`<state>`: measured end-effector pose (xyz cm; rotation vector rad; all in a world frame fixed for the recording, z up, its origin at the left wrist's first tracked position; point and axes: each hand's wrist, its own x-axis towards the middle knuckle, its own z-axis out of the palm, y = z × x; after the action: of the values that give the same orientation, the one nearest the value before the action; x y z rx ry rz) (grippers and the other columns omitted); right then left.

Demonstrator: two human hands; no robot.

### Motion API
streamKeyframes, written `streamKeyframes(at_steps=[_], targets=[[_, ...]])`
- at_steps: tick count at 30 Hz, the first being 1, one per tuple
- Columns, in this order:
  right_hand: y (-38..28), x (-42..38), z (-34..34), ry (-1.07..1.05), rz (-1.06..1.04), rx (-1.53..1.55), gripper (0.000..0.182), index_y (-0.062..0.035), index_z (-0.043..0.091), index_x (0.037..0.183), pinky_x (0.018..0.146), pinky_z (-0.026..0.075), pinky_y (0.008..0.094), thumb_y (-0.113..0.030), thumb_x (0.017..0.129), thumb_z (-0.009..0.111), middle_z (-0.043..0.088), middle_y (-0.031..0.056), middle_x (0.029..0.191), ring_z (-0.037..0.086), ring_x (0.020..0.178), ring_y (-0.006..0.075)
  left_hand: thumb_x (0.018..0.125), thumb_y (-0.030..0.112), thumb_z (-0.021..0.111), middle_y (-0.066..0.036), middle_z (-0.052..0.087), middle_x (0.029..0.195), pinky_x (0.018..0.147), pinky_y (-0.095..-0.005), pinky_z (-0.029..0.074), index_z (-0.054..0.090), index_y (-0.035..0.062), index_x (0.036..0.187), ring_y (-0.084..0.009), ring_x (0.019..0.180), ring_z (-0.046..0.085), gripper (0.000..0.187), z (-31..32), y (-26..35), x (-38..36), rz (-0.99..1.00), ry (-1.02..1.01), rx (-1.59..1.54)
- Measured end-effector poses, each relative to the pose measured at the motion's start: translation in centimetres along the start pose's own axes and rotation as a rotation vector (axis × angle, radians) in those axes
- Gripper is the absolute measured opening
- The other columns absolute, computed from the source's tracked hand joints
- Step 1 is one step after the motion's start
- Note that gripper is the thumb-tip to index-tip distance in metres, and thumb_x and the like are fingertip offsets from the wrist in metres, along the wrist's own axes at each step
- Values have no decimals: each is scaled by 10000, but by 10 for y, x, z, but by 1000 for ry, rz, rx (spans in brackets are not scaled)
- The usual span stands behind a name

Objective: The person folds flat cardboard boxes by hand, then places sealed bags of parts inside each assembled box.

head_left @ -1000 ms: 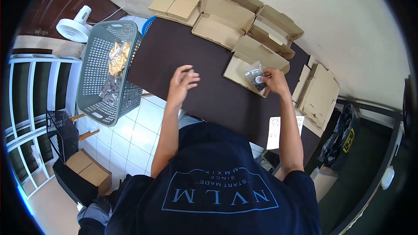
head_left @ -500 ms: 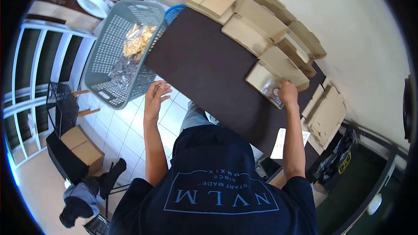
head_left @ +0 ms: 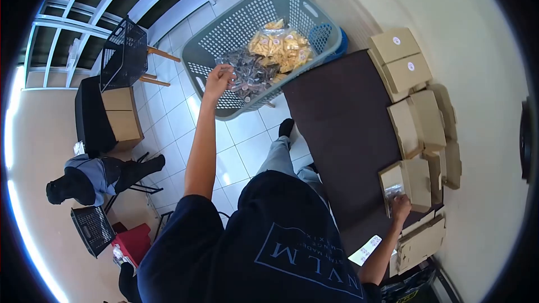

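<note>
My left hand [head_left: 219, 80] is over the near rim of a large grey-green basket [head_left: 197, 50], its fingers partly spread above dark plastic packets [head_left: 247, 73]. Yellow packets [head_left: 283, 47] lie beside the dark ones. On the brown table, my right hand [head_left: 400, 206] is at an open cardboard box [head_left: 418, 182], its fingers bent at a clear packet [head_left: 393, 192] inside. Whether those fingers grip the packet is too small to tell.
Closed boxes [head_left: 401, 56] and further open boxes [head_left: 424, 120] line the wall side of the brown table [head_left: 337, 129]. Flat cardboard [head_left: 421, 244] and a sticker sheet [head_left: 366, 249] lie near my right arm. A black crate [head_left: 123, 53] stands left of the basket.
My view has turned toward the basket. My left hand has moved from beside the table to over the dark packets. My right hand remains at the open box.
</note>
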<state>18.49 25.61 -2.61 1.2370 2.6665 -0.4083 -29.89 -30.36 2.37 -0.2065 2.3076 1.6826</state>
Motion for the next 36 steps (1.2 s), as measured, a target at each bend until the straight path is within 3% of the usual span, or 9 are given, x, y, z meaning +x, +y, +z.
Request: streamKeyframes(at_steps=[8,10,12,15,17,24,30,34,36], targets=[[7,-3,3,-80,74,-5,275,-19,721,950,767,540,385,-162,716,748,711,171,887,703,848,317,874,232,680,-83,673,689,465,-301,504,672,31,1025,-155,544,630,251,-24,-146,116,-378,-2,260],[6,-8,-1,23,191,-51,271,-20,716,938,777,532,385,-197,736,745,707,173,891,695,809,315,797,228,714,-101,679,689,500,-323,526,713,48,940,-165,524,635,230,-25,-186,132,-332,-37,389],[7,-15,2,100,85,-92,256,-22,707,917,662,538,387,-224,761,721,693,155,853,675,744,275,744,229,721,-120,728,827,714,-369,559,742,103,884,-258,754,706,190,-16,-241,151,-288,-56,620],[-23,-31,-3,72,261,136,187,-39,694,908,517,527,352,-203,820,676,662,99,781,635,689,197,736,256,749,-137,724,994,856,-374,534,741,96,911,-289,933,689,237,12,-211,154,-324,-213,628],[-65,-49,-8,-40,506,331,156,-63,679,969,437,507,289,-183,891,618,631,38,785,609,695,130,773,277,768,-170,713,1049,886,-384,522,686,43,1098,-349,966,673,409,31,-218,162,-307,-169,669],[-165,-98,-32,-201,558,507,191,-36,638,1079,522,538,269,-155,936,598,653,38,905,617,756,127,756,324,811,-240,543,1347,1051,-421,433,477,50,1342,-349,1289,497,729,79,-178,171,-546,1,790],[-224,-88,-50,-196,521,590,245,29,621,1094,536,561,280,-133,914,660,675,126,995,658,826,169,751,401,790,-161,698,1029,901,-445,522,673,15,984,-347,969,662,466,78,-227,179,-334,-61,859],[-280,-59,-51,-78,95,318,311,13,622,1139,658,560,327,-75,855,710,666,154,1030,665,902,238,747,332,811,-136,699,964,807,-406,526,635,22,1028,-282,895,660,454,64,-213,186,-352,-354,502],[-343,-38,-59,-67,2,337,355,-8,628,1150,718,557,337,-32,811,733,649,153,1057,656,962,270,774,202,807,-128,682,958,791,-385,533,525,45,1160,-231,909,653,503,61,-139,157,-580,-342,-209]])
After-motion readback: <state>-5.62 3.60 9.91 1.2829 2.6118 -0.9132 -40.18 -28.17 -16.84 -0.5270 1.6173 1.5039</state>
